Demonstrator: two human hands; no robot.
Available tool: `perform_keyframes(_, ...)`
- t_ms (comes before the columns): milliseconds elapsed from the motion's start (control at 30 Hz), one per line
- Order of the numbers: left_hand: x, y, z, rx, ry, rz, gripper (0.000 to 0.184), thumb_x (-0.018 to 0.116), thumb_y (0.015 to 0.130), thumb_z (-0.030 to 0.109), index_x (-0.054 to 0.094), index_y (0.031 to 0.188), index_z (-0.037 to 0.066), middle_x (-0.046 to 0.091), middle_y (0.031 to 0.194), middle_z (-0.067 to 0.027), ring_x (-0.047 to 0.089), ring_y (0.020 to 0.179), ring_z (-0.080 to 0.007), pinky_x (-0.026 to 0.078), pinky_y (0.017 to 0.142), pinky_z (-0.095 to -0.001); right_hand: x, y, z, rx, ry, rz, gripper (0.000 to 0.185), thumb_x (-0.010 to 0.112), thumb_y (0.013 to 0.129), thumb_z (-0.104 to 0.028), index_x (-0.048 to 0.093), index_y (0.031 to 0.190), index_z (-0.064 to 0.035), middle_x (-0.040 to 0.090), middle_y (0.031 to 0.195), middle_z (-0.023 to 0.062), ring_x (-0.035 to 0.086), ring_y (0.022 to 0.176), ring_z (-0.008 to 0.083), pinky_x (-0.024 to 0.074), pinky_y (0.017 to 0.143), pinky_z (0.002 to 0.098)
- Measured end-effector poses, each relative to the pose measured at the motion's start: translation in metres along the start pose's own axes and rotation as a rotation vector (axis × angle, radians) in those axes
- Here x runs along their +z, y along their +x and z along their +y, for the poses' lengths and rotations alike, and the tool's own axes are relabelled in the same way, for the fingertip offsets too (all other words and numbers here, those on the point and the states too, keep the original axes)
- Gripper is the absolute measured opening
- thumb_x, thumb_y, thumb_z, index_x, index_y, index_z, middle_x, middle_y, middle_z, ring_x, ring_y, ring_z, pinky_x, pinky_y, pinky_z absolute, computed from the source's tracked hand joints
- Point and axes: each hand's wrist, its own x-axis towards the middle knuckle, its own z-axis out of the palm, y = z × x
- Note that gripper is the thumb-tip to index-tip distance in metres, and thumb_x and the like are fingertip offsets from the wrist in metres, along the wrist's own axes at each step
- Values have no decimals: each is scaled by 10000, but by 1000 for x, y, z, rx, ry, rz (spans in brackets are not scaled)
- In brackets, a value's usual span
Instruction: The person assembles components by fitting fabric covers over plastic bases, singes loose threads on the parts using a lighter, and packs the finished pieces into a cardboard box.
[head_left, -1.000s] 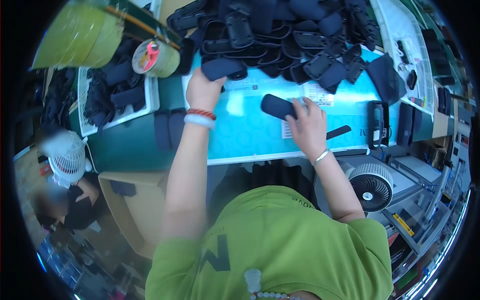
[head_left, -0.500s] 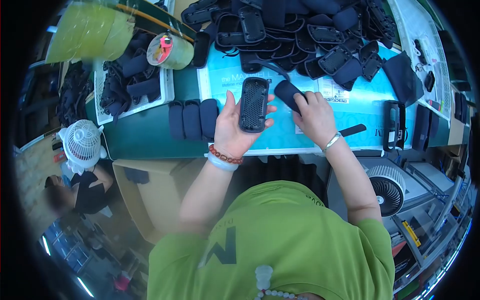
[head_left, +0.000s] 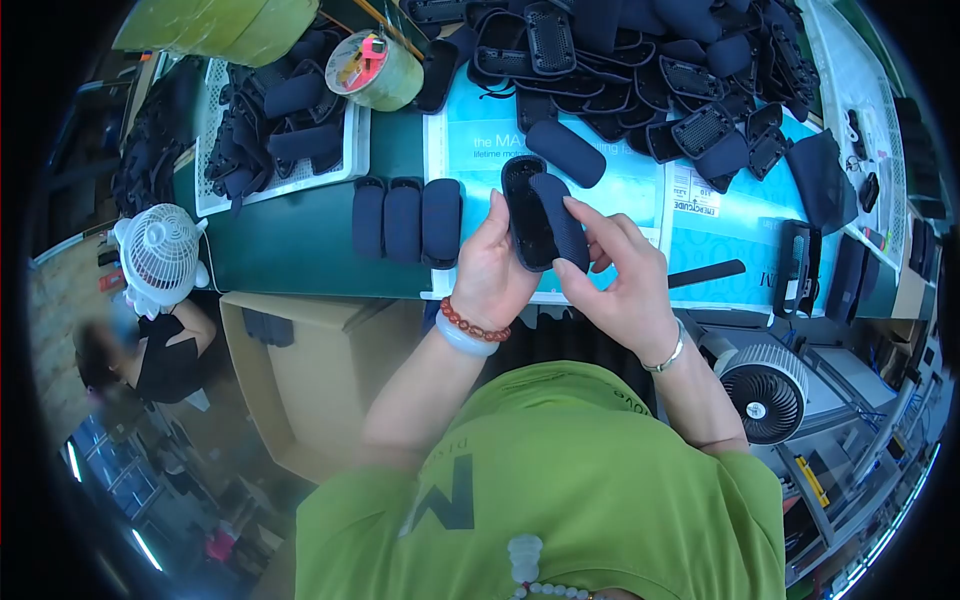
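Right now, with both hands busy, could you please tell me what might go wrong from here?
The navy piece in the right hand might sit crooked, since it is tilted over the black shell in the left hand. The loose navy pad lies just beyond them and could be knocked. The dark strip near the right hand could be brushed aside.

The table has a green surface [head_left: 285,265], and a blue printed sheet [head_left: 740,225] covers a large part of it. On this sheet lie a heap of dark pieces [head_left: 600,70], one separate dark pad [head_left: 567,153] and a flat black strip [head_left: 706,273]. Three dark padded pieces [head_left: 403,220] make a row at the sheet's left border. Further left, a white tray [head_left: 358,150] rests on the green surface.
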Motion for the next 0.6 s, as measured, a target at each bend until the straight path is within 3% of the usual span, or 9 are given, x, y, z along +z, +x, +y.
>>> perform_keyframes(100, -1, -4, -5, 29, 42, 0, 472, 308, 1066, 438, 476, 1328, 83, 582, 1199, -64, 559, 1098, -194, 441, 992, -384, 10, 1, 4, -60, -68, -17, 567, 756, 755, -213, 604, 1287, -87, 608, 855, 125, 612, 638, 247, 518, 602, 340)
perform_keyframes(167, -10, 1, -10, 74, 70, 16, 454, 338, 1065, 410, 450, 1355, 78, 564, 1244, -88, 541, 1164, -222, 429, 1028, -404, 16, 4, 8, -121, -105, -21, 589, 759, 767, -229, 583, 1307, -73, 602, 851, 138, 619, 649, 281, 524, 617, 361)
perform_keyframes(300, 6, -2, -4, 144, 195, 71, 425, 450, 1049, 315, 389, 1407, 95, 541, 1265, -96, 533, 1174, -223, 423, 1038, -398, 20, 1, 17, -81, -87, -102, 627, 751, 801, -259, 530, 1345, -39, 634, 943, 185, 652, 725, 325, 527, 644, 390)
perform_keyframes(333, -1, 1, -2, 116, 230, 42, 481, 558, 1002, 184, 356, 1433, 115, 533, 1247, -86, 532, 1149, -195, 419, 1027, -382, 22, -1, 22, -55, -80, -114, 633, 748, 809, -262, 518, 1352, -31, 644, 958, 194, 660, 746, 330, 527, 649, 392)
perform_keyframes(367, -4, -1, -5, 97, 305, 28, 519, 602, 966, 141, 361, 1424, 102, 537, 1231, -84, 530, 1139, -182, 420, 1020, -372, 24, -1, 25, -34, -65, -128, 640, 744, 817, -265, 506, 1360, -23, 654, 973, 203, 667, 766, 336, 527, 654, 394)
perform_keyframes(467, -22, -2, -8, 64, 522, 93, 552, 748, 833, 61, 459, 1301, 13, 573, 1172, -87, 542, 1107, -162, 432, 992, -338, 23, -4, 35, 314, 192, -322, 506, 738, 837, -229, 564, 1250, 7, 682, 879, 185, 681, 757, 277, 525, 669, 359)
perform_keyframes(600, -55, -12, -4, 67, 802, 153, 545, 774, 807, 102, 506, 1273, 14, 579, 1186, -102, 545, 1134, -186, 417, 995, -347, 47, -16, 54, 329, 271, -383, 383, 733, 848, -202, 600, 1132, 18, 684, 871, 139, 642, 706, 180, 500, 644, 322)
